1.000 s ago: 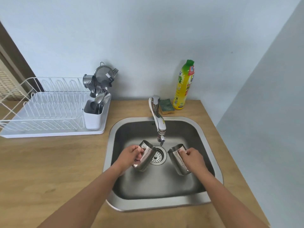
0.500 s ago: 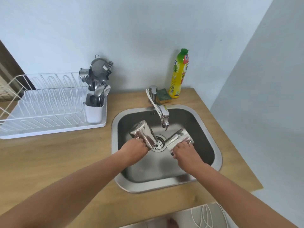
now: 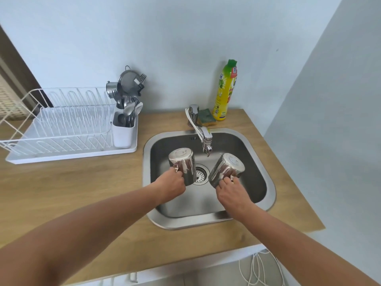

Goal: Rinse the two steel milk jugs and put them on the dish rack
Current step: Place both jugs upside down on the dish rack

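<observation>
1. Left jug [image 3: 182, 165]: steel, held upside down over the sink [image 3: 270, 195], just left of the drain [image 3: 199, 174]. Your left hand [image 3: 172, 185] is closed around its handle side; base faces up.
2. Right jug [image 3: 227, 169]: steel, tipped base-up and leaning right, below and right of the tap [image 3: 203, 139]. Your right hand [image 3: 232, 193] grips it low, fingers [image 3: 223, 180] wrapped on the wall near the rim.
3. Handling, judged: rigid, light when empty, not fragile, probably wet and slick. Take each by the handle, not the smooth wall.
4. Destination: dish rack [image 3: 61, 129] on the table [image 3: 72, 182], well left of the sink, with a cutlery holder [image 3: 123, 133] at its near corner.
5. Hard to make out: both handles are mostly covered by your hands; both mouths face down and away, so the insides are unseen. No running water can be made out at the tap.
</observation>
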`<state>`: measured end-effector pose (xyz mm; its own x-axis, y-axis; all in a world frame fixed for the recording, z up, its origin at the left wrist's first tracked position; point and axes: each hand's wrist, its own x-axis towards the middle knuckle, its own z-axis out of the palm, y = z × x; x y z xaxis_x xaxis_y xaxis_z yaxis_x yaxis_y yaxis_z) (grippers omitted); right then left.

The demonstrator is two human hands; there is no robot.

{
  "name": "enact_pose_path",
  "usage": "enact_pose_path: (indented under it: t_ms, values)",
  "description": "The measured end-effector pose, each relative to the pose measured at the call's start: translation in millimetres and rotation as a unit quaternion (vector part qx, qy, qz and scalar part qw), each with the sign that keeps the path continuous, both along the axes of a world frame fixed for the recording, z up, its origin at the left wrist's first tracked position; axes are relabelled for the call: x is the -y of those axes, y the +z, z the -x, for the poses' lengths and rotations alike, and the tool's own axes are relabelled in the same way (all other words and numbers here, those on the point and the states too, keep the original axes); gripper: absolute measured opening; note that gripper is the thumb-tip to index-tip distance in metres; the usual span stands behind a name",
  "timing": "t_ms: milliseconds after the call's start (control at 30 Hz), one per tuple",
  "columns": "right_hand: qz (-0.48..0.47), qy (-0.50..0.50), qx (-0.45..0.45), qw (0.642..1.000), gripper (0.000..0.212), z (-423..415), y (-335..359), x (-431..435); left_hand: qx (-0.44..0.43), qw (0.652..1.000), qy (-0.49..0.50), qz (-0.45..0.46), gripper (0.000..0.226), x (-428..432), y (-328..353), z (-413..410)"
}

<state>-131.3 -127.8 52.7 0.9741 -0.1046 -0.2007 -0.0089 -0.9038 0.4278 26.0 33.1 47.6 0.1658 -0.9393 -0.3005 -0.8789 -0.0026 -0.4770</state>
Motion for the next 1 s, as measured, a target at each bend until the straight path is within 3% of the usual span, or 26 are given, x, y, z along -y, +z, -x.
enact_pose_path:
  t_ms: [300,433,467,533,633,733,767,833,1000]
  values:
    - [-0.046,-0.034,0.038,0.998,0.034,16,12,14,-0.032,0.998,0.056,0.009,0.027,2,11,14]
    - [-0.184,-0.130,0.138,0.965,0.019,17,14,28,-0.138,0.972,0.159,0.105,0.028,1,16,18]
    - [-0.252,-0.177,0.182,0.934,0.017,17,19,30,-0.190,0.947,0.211,0.153,0.024,0,17,19]
    - [-0.389,-0.283,0.255,0.839,0.015,19,30,35,-0.316,0.852,0.321,0.267,0.019,-2,21,19]
    - [-0.519,-0.384,0.294,0.705,0.016,27,36,43,-0.459,0.658,0.429,0.415,0.015,-11,26,22]
    - [-0.637,-0.439,0.328,0.543,0.020,37,36,46,-0.574,0.466,0.466,0.487,0.014,-23,34,32]
    - [-0.662,-0.447,0.333,0.501,0.021,40,36,45,-0.597,0.428,0.466,0.493,0.015,-28,36,36]
    - [-0.689,-0.447,0.343,0.456,0.020,47,40,41,-0.619,0.391,0.456,0.505,0.016,-36,40,45]
    - [-0.716,-0.403,0.363,0.440,0.021,59,55,20,-0.645,0.319,0.418,0.554,0.011,-57,57,62]
